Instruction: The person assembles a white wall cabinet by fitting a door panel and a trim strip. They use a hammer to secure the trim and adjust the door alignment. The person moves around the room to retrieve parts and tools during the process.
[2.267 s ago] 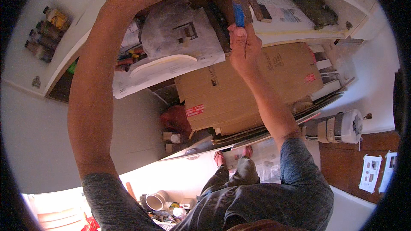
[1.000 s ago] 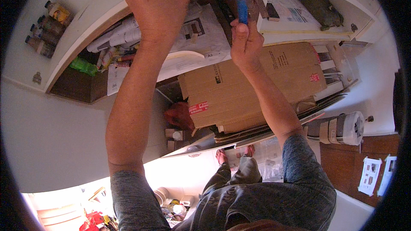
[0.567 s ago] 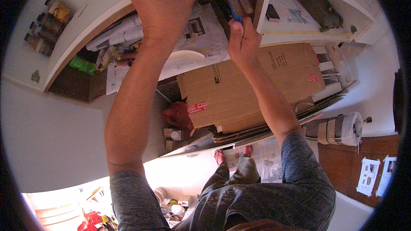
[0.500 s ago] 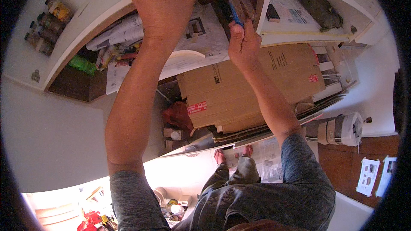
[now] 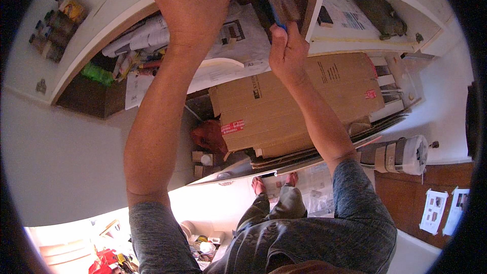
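Observation:
My right hand (image 5: 290, 53) is closed around the blue handle of a claw hammer (image 5: 284, 1). The hammer's dark metal head is raised above the fist, slightly blurred, near the top of the view. Up at the top edge, my left hand (image 5: 195, 7) is closed with its fingers drawn together. Whatever it pinches, if anything, lies out of sight beyond the frame. Both arms reach upward over an open wooden cabinet compartment (image 5: 96, 96), and the hammer head shows to the right of the left hand.
Papers (image 5: 243, 45) and rolled sheets fill the compartment, with a green plastic item (image 5: 97, 74) at its left. Below lies a flattened cardboard box (image 5: 299, 106). Several bottles (image 5: 58, 28) stand at the far left. A dark bag-like object (image 5: 380, 14) rests on the right shelf.
The hammer head has shifted slightly up and left, blurred by motion, while its handle stays in my right fist. My left hand has barely moved.

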The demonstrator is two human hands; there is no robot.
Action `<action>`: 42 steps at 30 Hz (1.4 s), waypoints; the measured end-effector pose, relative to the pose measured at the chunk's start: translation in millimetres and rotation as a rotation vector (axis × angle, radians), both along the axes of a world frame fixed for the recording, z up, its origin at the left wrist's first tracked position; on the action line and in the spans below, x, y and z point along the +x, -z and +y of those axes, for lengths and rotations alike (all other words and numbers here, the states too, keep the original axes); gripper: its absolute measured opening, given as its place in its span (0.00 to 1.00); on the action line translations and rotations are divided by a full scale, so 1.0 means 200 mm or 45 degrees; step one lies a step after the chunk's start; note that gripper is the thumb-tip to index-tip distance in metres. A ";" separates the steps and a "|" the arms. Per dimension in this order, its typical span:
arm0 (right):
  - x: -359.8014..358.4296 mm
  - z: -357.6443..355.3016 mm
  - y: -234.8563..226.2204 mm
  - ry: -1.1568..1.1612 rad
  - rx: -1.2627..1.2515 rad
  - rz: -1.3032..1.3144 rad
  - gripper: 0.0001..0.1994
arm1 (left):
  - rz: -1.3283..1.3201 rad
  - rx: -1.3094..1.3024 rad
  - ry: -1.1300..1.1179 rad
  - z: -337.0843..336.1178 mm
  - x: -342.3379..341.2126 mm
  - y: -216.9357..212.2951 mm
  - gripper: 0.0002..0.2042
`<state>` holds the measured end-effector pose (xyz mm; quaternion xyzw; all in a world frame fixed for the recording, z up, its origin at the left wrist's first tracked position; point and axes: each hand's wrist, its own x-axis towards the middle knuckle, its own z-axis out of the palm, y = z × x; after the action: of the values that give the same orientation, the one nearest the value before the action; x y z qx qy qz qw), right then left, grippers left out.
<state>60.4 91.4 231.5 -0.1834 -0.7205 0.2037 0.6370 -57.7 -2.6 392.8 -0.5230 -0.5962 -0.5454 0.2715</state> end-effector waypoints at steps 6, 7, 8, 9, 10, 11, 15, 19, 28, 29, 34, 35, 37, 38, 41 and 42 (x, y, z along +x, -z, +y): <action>-0.03 -0.02 -0.01 0.030 0.022 0.012 0.16 | -0.068 0.020 0.053 -0.02 -0.03 0.01 0.04; -0.03 -0.01 0.00 0.040 -0.004 -0.045 0.16 | -0.069 0.027 0.068 -0.02 -0.04 0.01 0.04; -0.02 -0.01 0.00 0.049 -0.029 -0.102 0.15 | -0.078 0.029 0.072 -0.01 -0.04 0.01 0.04; -0.02 -0.02 0.00 0.041 -0.030 -0.093 0.15 | -0.086 0.031 0.076 -0.01 -0.04 0.02 0.04; -0.02 -0.03 -0.01 0.032 -0.030 -0.083 0.14 | -0.094 0.033 0.078 -0.02 -0.04 0.01 0.03; -0.01 -0.03 -0.01 0.022 -0.031 -0.073 0.14 | -0.079 0.026 0.066 -0.03 -0.03 0.01 0.03; -0.02 -0.04 -0.01 0.001 -0.082 -0.113 0.14 | -0.035 0.053 0.064 -0.04 -0.06 0.02 0.03; -0.03 -0.06 -0.02 0.005 -0.040 -0.096 0.15 | -0.028 0.031 0.020 -0.07 -0.06 0.01 0.04; -0.06 -0.05 -0.03 0.008 0.002 -0.100 0.18 | -0.060 0.018 0.040 -0.09 -0.07 0.00 0.04; -0.06 -0.06 -0.03 0.015 -0.003 -0.123 0.18 | -0.088 0.026 0.018 -0.09 -0.05 -0.01 0.04; -0.07 -0.05 -0.02 0.013 0.047 -0.093 0.17 | -0.129 -0.002 0.015 -0.10 -0.07 -0.01 0.04; -0.07 -0.05 -0.02 0.020 0.051 -0.099 0.17 | -0.090 0.001 -0.005 -0.10 -0.07 0.00 0.04; -0.07 -0.06 -0.04 0.016 0.057 -0.091 0.16 | -0.009 0.007 -0.049 -0.11 -0.08 -0.01 0.04; -0.07 -0.07 -0.04 0.011 0.061 -0.086 0.16 | -0.016 0.000 -0.039 -0.11 -0.08 -0.01 0.04; -0.09 -0.04 -0.02 0.045 0.078 -0.108 0.14 | -0.033 -0.021 -0.024 -0.11 -0.08 -0.01 0.03; -0.08 -0.04 -0.01 0.037 0.076 -0.102 0.14 | -0.032 -0.026 -0.034 -0.11 -0.07 -0.01 0.03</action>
<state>43.7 83.8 233.9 -0.1828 -0.7483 0.1656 0.6158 -72.4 -25.0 395.4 -0.5107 -0.6120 -0.5422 0.2659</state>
